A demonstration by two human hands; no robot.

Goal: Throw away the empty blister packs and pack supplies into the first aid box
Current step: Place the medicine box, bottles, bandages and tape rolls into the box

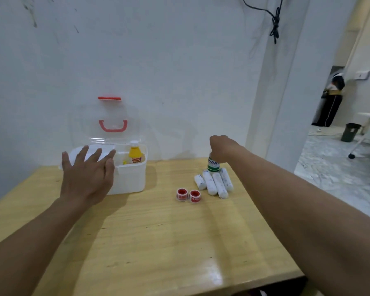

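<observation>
Head view: right hand [221,149] grips the green-labelled bottle [213,166]; left hand [88,174] spread flat above the first aid box [128,178].

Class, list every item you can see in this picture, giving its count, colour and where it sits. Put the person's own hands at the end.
first aid box: one, white with clear open lid and red handle, table's far left
yellow bottle: one, yellow, white cap, inside the box
green-banded bottle: one, clear, upright behind the rolls
bandage rolls: four, white, side by side, right of centre
tape rolls: two, red and white, between box and bandage rolls
table: one, light wood
bin: one, dark green, floor beyond doorway
left hand: open, over the box's near left corner
right hand: closed on the green-banded bottle's top
</observation>
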